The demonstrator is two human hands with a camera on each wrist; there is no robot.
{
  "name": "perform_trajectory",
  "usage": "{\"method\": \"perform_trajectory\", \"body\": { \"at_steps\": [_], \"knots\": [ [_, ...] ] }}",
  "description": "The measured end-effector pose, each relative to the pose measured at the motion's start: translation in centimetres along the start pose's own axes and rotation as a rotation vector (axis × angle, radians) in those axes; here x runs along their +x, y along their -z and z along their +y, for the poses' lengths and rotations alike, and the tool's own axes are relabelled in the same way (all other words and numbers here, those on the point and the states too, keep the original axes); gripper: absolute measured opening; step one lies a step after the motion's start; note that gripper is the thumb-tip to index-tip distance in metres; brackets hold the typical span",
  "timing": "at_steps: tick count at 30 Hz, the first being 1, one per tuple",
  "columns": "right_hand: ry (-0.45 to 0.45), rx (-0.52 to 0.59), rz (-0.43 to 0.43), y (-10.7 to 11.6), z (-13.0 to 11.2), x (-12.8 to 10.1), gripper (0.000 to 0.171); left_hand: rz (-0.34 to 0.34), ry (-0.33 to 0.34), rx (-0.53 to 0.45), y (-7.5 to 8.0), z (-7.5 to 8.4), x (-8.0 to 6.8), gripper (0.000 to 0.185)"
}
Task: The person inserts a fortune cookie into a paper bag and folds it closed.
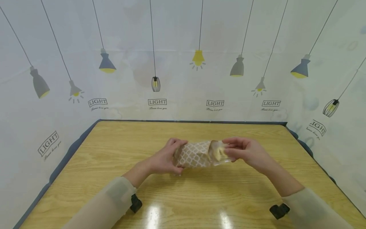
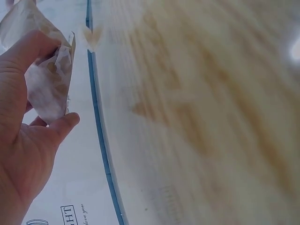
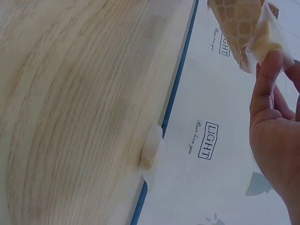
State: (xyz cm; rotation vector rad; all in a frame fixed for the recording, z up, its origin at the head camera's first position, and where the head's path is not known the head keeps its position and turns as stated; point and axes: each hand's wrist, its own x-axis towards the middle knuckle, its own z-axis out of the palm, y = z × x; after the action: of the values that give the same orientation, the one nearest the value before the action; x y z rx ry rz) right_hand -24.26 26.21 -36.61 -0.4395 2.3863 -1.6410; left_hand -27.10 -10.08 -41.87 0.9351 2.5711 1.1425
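A brown paper bag (image 1: pixel 194 155) with a white lattice pattern lies on its side above the table, its mouth facing right. My left hand (image 1: pixel 163 160) grips the closed left end, thumb on the near side and fingers on the far side. At the mouth is a small clear packet (image 1: pixel 219 154) with something pale yellow inside, partly hidden by the bag's edge. My right hand (image 1: pixel 255 156) pinches the packet between thumb and fingers. In the right wrist view, the translucent wrapper (image 3: pixel 265 41) shows right beside the patterned bag (image 3: pixel 234 21).
Beneath both hands is a light wooden table (image 1: pixel 183 197) with a dark edge strip along its back. A white curtain (image 1: pixel 183 73) printed with hanging lamps surrounds the back and sides. Black devices (image 1: pixel 136 203) sit at both wrists.
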Motion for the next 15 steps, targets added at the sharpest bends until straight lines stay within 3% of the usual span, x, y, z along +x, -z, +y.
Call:
{"method": "perform_trajectory", "body": {
  "at_steps": [5,15],
  "knots": [
    [0.017,-0.033,0.029,-0.4,0.1,0.2,0.049,-0.016,-0.004,0.007,0.1,0.1,0.1,0.112],
    [0.109,-0.199,0.078,-1.5,0.5,0.6,0.035,-0.007,0.021,-0.03,-0.3,0.2,0.2,0.114]
  ]
}}
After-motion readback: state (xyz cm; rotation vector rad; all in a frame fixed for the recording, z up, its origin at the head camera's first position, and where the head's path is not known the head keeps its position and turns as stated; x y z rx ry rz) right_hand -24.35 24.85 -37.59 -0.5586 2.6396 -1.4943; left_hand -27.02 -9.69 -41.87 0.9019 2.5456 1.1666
